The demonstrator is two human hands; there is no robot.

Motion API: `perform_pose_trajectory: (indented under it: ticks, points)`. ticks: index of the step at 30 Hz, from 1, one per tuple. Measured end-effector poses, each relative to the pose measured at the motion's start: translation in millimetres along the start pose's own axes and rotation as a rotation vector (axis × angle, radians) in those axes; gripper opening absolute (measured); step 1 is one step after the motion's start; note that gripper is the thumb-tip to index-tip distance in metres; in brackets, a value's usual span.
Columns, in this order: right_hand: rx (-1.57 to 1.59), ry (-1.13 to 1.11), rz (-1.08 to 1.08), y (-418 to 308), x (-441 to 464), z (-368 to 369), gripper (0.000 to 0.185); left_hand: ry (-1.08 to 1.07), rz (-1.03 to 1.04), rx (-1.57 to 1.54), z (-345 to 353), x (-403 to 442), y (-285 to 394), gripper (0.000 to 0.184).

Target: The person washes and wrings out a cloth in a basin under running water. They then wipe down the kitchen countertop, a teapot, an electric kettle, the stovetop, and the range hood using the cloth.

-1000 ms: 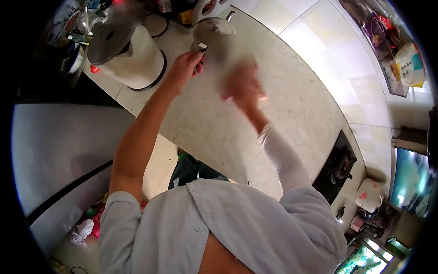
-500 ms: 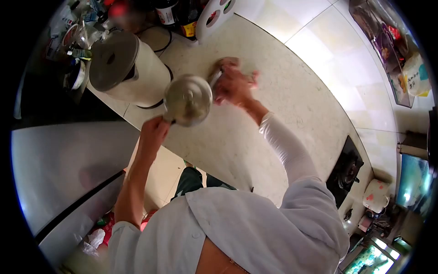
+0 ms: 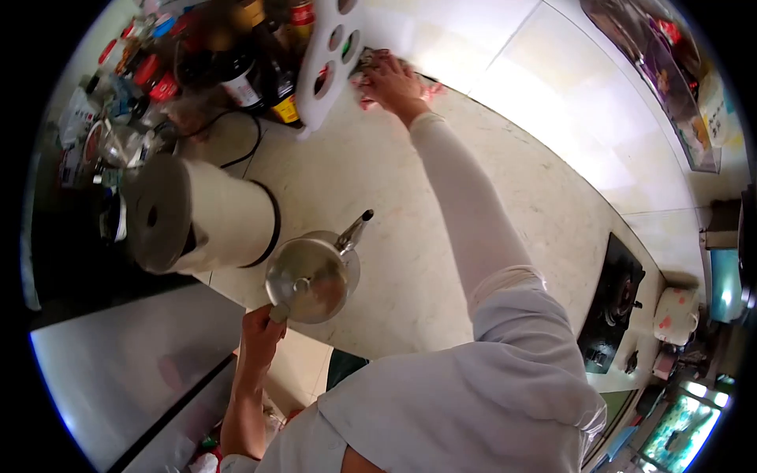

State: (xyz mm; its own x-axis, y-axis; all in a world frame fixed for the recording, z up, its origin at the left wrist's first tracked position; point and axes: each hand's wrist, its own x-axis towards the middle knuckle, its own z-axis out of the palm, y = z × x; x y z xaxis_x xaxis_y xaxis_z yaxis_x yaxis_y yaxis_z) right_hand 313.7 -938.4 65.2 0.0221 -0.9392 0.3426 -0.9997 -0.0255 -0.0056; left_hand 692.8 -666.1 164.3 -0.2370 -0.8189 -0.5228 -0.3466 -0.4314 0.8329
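My left hand (image 3: 260, 335) is closed round the handle of a shiny metal kettle (image 3: 315, 296) at the counter's near edge. Its round lid faces up towards me, and the dark-tipped spout points away to the upper right. Whether the kettle's base touches the counter, I cannot tell. Far forward, my right hand (image 3: 390, 85) presses a crumpled red-and-dark patterned cloth (image 3: 368, 63) onto the counter (image 3: 426, 236) by the tiled wall. The cloth sticks out on both sides of the fingers and is partly hidden beneath them.
A cream electric kettle (image 3: 229, 217) with a grey lid stands at the left. Behind it are dark sauce bottles (image 3: 244, 83), several jars and a white rack (image 3: 327, 71) with round holes. A black stove (image 3: 615, 303) lies at the right, and a grey appliance (image 3: 134, 363) at the lower left.
My right hand has slid the cloth forward and left, up to the wall beside the white rack. The metal kettle has moved down towards me and turned, bringing its spout into view.
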Motion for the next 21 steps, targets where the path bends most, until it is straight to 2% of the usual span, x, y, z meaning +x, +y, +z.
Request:
perform_pose_trajectory:
  ticks: [2, 4, 6, 7, 9, 10, 11, 12, 13, 15, 16, 18, 20, 21]
  points:
    - [0.049, 0.013, -0.059, 8.1, 6.6, 6.3, 0.047, -0.009, 0.035, -0.01, 6.5, 7.2, 5.2, 0.027]
    - [0.049, -0.028, -0.029, 14.6, -4.1, -13.9, 0.048, 0.014, 0.033, -0.044, 8.4, 8.7, 6.8, 0.024]
    - [0.027, -0.067, 0.124, 33.0, -27.3, -35.2, 0.048, 0.015, 0.011, -0.04, 12.5, 10.6, 14.2, 0.022]
    - [-0.055, 0.059, -0.018, 66.8, -43.8, -8.7, 0.046, -0.008, 0.03, -0.052, 12.0, 8.4, 16.6, 0.021]
    - [-0.025, 0.083, 0.027, 97.0, -100.3, -52.8, 0.038, -0.031, 0.065, -0.083, 13.7, 8.9, 21.8, 0.021]
    - [-0.004, -0.162, 0.392, 103.5, -123.8, -82.1, 0.04, -0.052, 0.045, -0.096, 14.8, 8.6, 25.2, 0.021]
    - [0.04, -0.182, 0.607, 113.5, -151.6, -103.0, 0.044, -0.073, 0.027, -0.109, 13.7, 7.5, 27.1, 0.021]
    - [-0.083, -0.106, 0.668, 126.0, -184.2, -116.0, 0.045, -0.074, 0.039, -0.122, 11.7, 7.4, 25.7, 0.021]
    - [-0.29, -0.017, 0.351, 159.2, -216.0, -112.7, 0.04, -0.095, 0.028, -0.105, 11.0, 9.2, 22.8, 0.023]
    - [-0.112, -0.044, 0.891, 219.4, -252.8, -88.3, 0.035, -0.115, 0.029, -0.105, 8.8, 11.6, 21.2, 0.025]
    - [-0.123, -0.034, 0.878, 199.1, -230.6, -120.8, 0.035, -0.132, 0.032, -0.055, 7.6, 11.7, 22.3, 0.026]
    - [0.035, 0.008, 0.643, 171.9, -194.4, -154.7, 0.034, -0.144, 0.043, -0.019, 8.7, 13.2, 23.8, 0.028]
    - [-0.053, 0.601, 0.164, 145.0, -134.3, -160.9, 0.038, -0.133, 0.021, -0.034, 8.9, 11.5, 25.1, 0.029]
    - [-0.084, 0.71, 0.067, 123.6, -100.4, -173.4, 0.038, -0.127, 0.017, -0.039, 8.7, 11.7, 24.8, 0.029]
